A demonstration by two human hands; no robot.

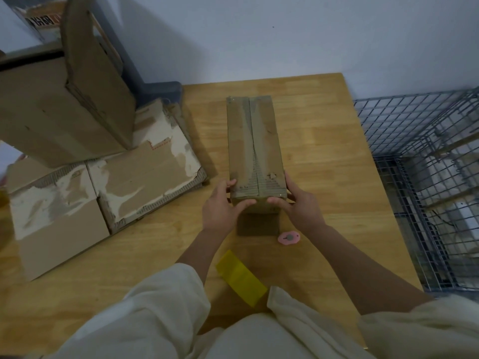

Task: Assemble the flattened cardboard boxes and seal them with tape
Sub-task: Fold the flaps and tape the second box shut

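A long narrow cardboard box (252,146) stands on the wooden table (337,156), its two top flaps closed along a middle seam. My left hand (223,206) grips the near left corner, thumb on the near face and fingers on the left side. On the near right corner my right hand (298,203) holds the box the same way. A yellow roll of tape (241,278) lies on the table near my body. A small pink cutter (289,238) lies just right of the box's near end.
Worn flattened and assembled cardboard boxes (116,172) are piled at the left, a tall one (64,99) on top. A wire mesh cage (427,177) stands beyond the table's right edge. A white wall lies behind.
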